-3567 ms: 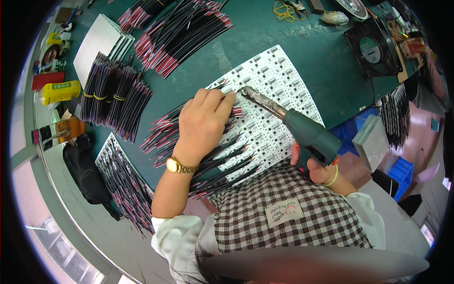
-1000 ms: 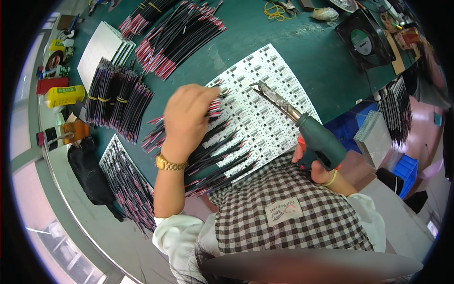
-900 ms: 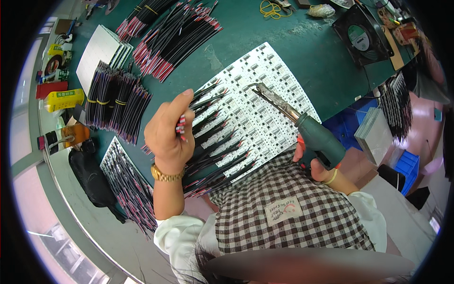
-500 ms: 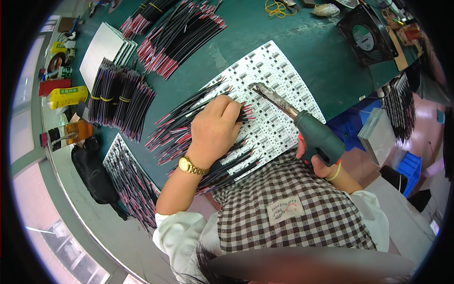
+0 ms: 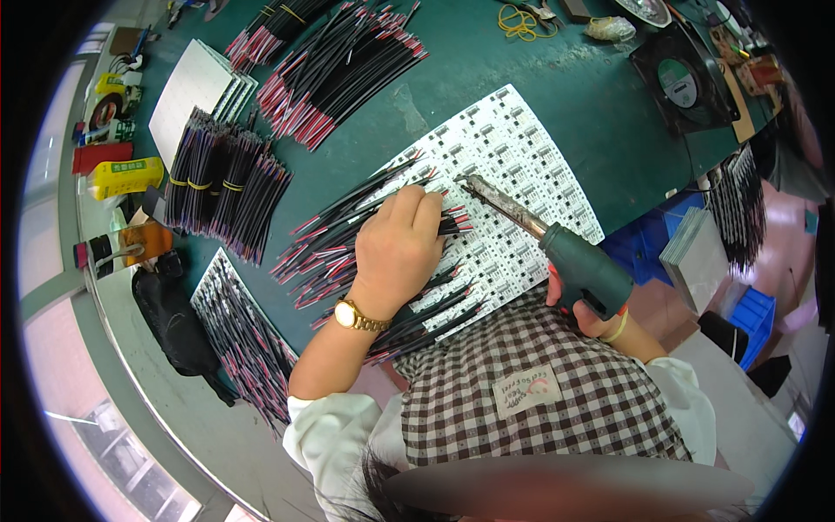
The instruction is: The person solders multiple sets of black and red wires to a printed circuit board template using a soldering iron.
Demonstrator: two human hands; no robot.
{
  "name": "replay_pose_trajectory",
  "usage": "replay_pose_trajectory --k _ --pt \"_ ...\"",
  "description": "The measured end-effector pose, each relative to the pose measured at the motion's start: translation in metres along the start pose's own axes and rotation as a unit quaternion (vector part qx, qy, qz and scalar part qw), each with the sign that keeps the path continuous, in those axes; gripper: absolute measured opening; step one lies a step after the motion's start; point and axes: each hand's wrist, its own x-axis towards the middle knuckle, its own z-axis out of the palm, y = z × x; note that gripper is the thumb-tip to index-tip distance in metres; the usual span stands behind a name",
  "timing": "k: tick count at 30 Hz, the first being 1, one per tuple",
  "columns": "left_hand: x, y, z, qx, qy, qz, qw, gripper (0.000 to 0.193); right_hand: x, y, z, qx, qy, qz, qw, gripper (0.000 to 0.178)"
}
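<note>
A white circuit board panel [image 5: 531, 165] with rows of small black parts lies on the table in front of me. Several black wires with red and white ends [image 5: 335, 257] run across its left half. Over them, my left hand [image 5: 397, 248] is closed in a pinch on a wire; its fingertips are mostly hidden beneath the knuckles. My right hand [image 5: 595, 324] grips the dark green handle of a soldering gun [image 5: 584, 268]. The gun's metal barrel points up and left, its tip above the panel just right of my left fingers.
Wire bundles [image 5: 226, 187], some tied with yellow bands, lie left beside stacked white panels [image 5: 196, 96]. More loose wires [image 5: 348, 70] are at the back. A wired panel [image 5: 243, 335] sits at lower left. A black fan [image 5: 683, 83] stands far right; blue bins [image 5: 752, 322] are below.
The soldering gun's tip has come slightly down and left, nearer my left fingers. My left hand stays pinched at nearly the same place on the panel. The view has shifted a little.
</note>
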Motion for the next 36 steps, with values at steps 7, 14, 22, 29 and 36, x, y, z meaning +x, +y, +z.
replay_pose_trajectory --k 7,14,22,29,36 --pt "0.002 0.001 -0.005 -0.002 -0.003 0.017 1.0 0.038 0.0 -0.008 0.001 0.054 0.041 0.038 0.997 0.036" --pt "0.005 -0.01 -0.012 -0.116 -0.004 -0.044 0.992 0.036 0.001 0.003 0.001 0.073 0.058 0.014 0.996 0.065" --pt "0.004 -0.007 -0.013 -0.218 -0.014 -0.092 0.971 0.031 0.005 -0.001 -0.001 0.047 0.046 -0.002 0.998 0.061" --pt "0.007 -0.014 -0.007 -0.003 -0.017 0.098 0.995 0.024 0.008 -0.002 -0.005 0.062 0.023 0.017 0.998 0.064" --pt "0.005 -0.011 -0.005 0.09 -0.012 0.139 0.986 0.025 0.003 -0.001 -0.007 0.036 0.017 0.021 0.999 0.062"
